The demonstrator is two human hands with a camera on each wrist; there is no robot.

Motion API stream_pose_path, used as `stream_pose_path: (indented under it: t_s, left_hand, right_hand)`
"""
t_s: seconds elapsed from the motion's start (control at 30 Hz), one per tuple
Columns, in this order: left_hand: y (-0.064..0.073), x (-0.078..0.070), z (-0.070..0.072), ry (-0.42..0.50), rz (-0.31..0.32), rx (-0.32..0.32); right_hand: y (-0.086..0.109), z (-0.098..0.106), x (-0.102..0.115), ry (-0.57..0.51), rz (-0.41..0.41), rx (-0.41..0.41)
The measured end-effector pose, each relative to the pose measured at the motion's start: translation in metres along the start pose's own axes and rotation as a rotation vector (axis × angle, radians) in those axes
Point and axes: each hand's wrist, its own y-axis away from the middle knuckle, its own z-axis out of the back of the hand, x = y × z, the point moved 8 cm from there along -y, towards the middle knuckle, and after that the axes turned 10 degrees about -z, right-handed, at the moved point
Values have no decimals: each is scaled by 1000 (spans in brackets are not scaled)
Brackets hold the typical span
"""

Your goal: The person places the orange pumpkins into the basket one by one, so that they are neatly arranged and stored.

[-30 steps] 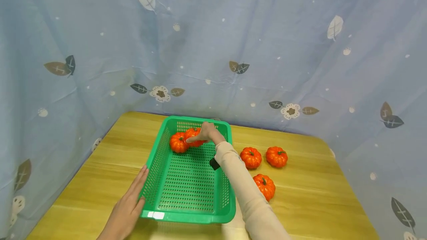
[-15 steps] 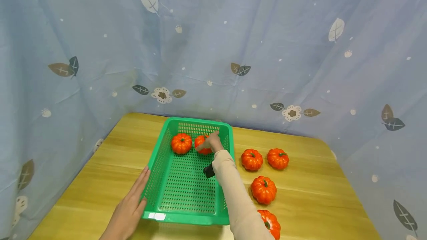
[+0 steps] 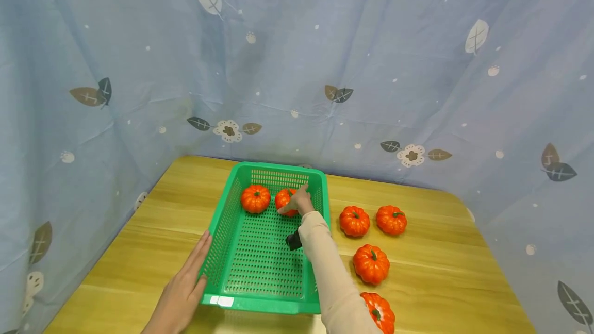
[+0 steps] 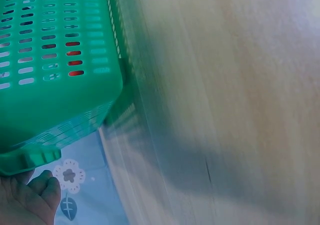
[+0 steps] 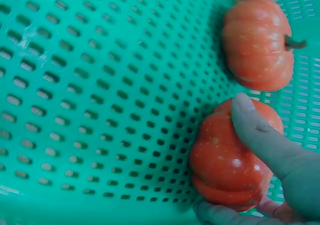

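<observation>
In the head view my right hand [image 3: 299, 202] is in the far part of a green plastic basket [image 3: 264, 304]. It grips a small orange-red pumpkin [image 3: 282, 201]; the right wrist view shows the thumb [image 5: 265, 135] lying across the pumpkin [image 5: 220, 165] and fingertips at its lower side. A second pumpkin [image 3: 254, 199] sits to its left on the basket floor, with a gap between them. My left hand [image 3: 181, 287] rests at the basket's near left corner, fingers straight along the outer wall and thumb by the rim. In the left wrist view that hand [image 4: 32, 197] touches the rim [image 4: 30, 157].
Right of the basket, several more pumpkins stand on the wooden table [image 3: 445, 251]: one pumpkin [image 3: 355, 221] near the wall, another pumpkin [image 3: 391, 220] beside it, a pumpkin [image 3: 371, 264] closer in, and a pumpkin [image 3: 380, 312] partly behind my sleeve. A blue patterned curtain [image 3: 287, 66] hangs behind.
My right hand has moved right and down with its pumpkin, which now sits apart from the other one. The near pumpkin on the table has come out from behind my sleeve. My left hand stays at the basket.
</observation>
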Motion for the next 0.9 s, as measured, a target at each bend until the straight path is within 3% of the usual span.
stream_pose_path:
  t_s: [0.1,0.13,0.17,0.23,0.3,0.37,0.4,0.47,0.53,0.57,0.63,0.73,0.8,0.9]
  left_hand:
    - [0,0,0,-2,4,7]
    - [0,0,0,-4,4,9]
    - [0,0,0,-6,5,11]
    - [0,-1,0,-9,9,11]
    - [0,-1,0,-8,11,7]
    - [0,0,0,-9,16,7]
    - [0,0,0,-9,19,9]
    - [0,0,-3,-2,23,20]
    - [0,0,-5,5,34,41]
    - [1,1,-6,9,40,51]
    - [1,2,-7,15,50,68]
    - [0,3,-5,18,52,73]
    - [-1,3,-4,14,43,69]
    - [0,3,-2,9,33,63]
  right_hand:
    - [108,45,17,-5,12,-6]
    - [135,56,21,-10,8,-5]
    - [159,66,25,-4,10,-5]
    - [173,70,29,24,6,-10]
    - [175,71,30,34,-1,-2]
    - [162,65,30,65,-11,10]
    - [146,58,28,101,-9,-1]
    - [134,53,24,146,-21,2]
    - [104,41,20,232,-20,-13]
    - [103,40,21,308,-8,-29]
    - [76,30,24,413,26,-14]
    - [58,31,38,536,168,-17]
    - [78,47,48,507,253,13]
    - [165,92,62,364,385,74]
